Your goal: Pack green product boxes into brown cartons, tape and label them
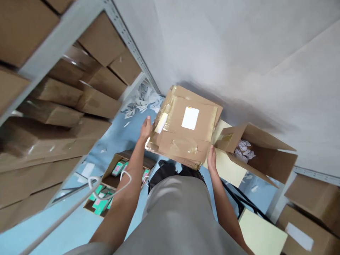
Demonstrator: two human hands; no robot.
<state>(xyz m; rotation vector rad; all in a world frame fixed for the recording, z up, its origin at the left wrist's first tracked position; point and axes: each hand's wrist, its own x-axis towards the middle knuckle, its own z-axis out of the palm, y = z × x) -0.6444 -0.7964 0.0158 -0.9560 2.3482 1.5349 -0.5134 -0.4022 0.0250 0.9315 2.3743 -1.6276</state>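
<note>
A taped brown cardboard box [177,138] with a white label [190,118] is tilted in front of me, above my feet. My left hand [146,128] presses against its left side, with the thumb and fingers partly hidden by the edge. At the lower right corner, my right hand [211,160] grips the box from the side. Strips of shiny yellowish tape run along the box's edges, and a pale sticker [161,123] is on its left face. Whether it is one box or several flattened ones stacked together, I cannot tell.
Shelves packed with cartons [101,88] stand left. An open carton [273,156] with crumpled paper [244,150] is at right, near a pale yellow stool top [228,168]. Boxes of green packets [102,200] lie on the blue floor, near a white looped rod [61,217]. Paper scraps [143,99] litter the corner.
</note>
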